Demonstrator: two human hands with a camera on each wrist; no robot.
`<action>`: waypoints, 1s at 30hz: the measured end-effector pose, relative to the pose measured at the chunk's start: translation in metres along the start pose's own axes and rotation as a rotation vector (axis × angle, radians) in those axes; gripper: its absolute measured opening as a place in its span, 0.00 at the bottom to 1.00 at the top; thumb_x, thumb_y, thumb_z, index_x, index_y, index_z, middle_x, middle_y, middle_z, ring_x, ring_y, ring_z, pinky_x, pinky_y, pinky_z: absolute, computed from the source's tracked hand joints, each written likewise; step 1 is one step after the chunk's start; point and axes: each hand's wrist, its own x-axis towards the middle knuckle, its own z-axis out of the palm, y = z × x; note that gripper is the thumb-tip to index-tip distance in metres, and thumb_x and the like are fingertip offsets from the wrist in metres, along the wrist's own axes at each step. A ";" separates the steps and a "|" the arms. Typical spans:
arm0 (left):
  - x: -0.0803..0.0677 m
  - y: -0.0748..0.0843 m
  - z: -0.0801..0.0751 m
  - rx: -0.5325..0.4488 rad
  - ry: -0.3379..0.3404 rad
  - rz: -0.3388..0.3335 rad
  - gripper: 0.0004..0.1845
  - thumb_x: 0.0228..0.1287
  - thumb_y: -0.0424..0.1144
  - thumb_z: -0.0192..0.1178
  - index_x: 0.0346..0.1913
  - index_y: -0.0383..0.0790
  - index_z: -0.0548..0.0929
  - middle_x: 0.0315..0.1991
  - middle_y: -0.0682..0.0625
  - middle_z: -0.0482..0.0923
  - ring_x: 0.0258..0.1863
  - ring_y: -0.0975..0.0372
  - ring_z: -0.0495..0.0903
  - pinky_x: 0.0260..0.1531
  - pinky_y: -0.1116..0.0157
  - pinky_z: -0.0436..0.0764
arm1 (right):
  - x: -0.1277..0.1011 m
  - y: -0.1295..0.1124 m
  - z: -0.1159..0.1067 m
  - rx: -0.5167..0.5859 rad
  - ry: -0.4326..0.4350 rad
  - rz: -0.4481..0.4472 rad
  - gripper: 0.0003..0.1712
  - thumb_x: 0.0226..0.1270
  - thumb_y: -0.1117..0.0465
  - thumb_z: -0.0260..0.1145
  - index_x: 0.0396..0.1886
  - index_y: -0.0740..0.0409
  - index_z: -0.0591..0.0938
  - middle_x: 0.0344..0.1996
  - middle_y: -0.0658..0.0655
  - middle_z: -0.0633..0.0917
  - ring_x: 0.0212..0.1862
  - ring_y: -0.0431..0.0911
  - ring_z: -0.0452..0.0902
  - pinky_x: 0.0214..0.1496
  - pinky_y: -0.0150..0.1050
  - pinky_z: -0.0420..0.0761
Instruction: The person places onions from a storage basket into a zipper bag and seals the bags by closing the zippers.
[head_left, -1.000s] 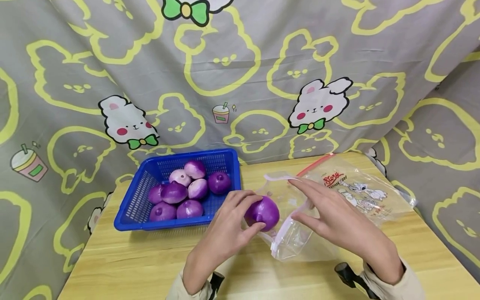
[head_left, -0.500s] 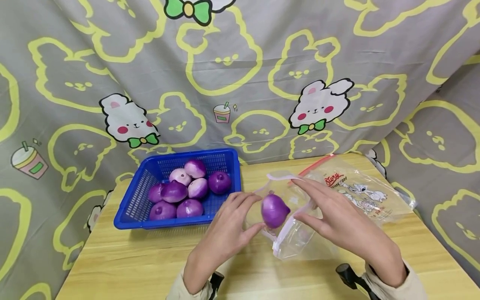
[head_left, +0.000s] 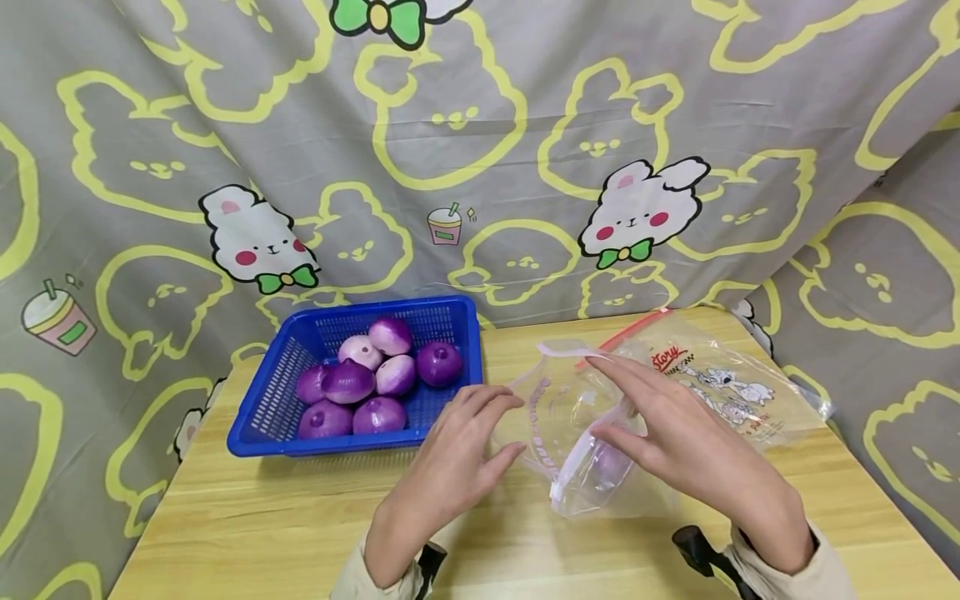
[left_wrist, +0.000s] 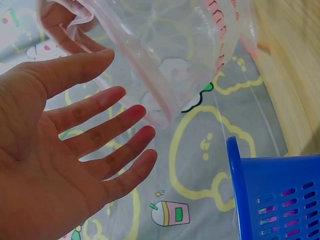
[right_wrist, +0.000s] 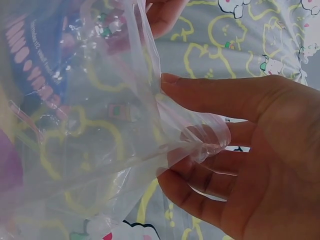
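My right hand point(head_left: 678, 450) pinches the rim of the clear zip bag point(head_left: 592, 433) between thumb and fingers, holding its mouth open toward nine o'clock; the right wrist view shows the plastic gathered between my thumb and fingers point(right_wrist: 200, 145). My left hand point(head_left: 457, 454) is released, fingers spread and relaxed, grasping nothing, just beside the bag's mouth at its nine o'clock. One purple onion point(head_left: 607, 462) lies inside the bag, seen dimly through the plastic under my right hand's fingers. The bag rests on the wooden desk point(head_left: 285, 533), its printed end with the red zip strip reaching away toward two o'clock.

At ten o'clock from my left hand stands the blue plastic basket point(head_left: 262, 417), near my fingertips but apart from them, holding seven more purple onions point(head_left: 367, 383) piled together. Behind the desk hangs a grey cloth point(head_left: 525, 125) printed with yellow rabbit outlines and white rabbits.
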 end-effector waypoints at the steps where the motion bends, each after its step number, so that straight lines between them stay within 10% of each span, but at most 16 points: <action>1: 0.000 0.000 0.000 -0.009 0.006 -0.001 0.23 0.58 0.39 0.72 0.56 0.40 0.82 0.55 0.48 0.81 0.58 0.57 0.75 0.62 0.57 0.73 | 0.000 0.000 0.000 0.001 -0.001 -0.001 0.41 0.63 0.57 0.73 0.74 0.54 0.67 0.69 0.55 0.72 0.67 0.55 0.70 0.62 0.59 0.73; 30: -0.006 -0.028 -0.023 -0.030 0.142 -0.109 0.17 0.58 0.34 0.71 0.51 0.39 0.84 0.52 0.48 0.81 0.55 0.57 0.77 0.59 0.60 0.75 | -0.001 0.001 0.000 -0.008 -0.014 0.012 0.41 0.63 0.57 0.73 0.74 0.55 0.67 0.69 0.56 0.72 0.67 0.57 0.69 0.62 0.60 0.72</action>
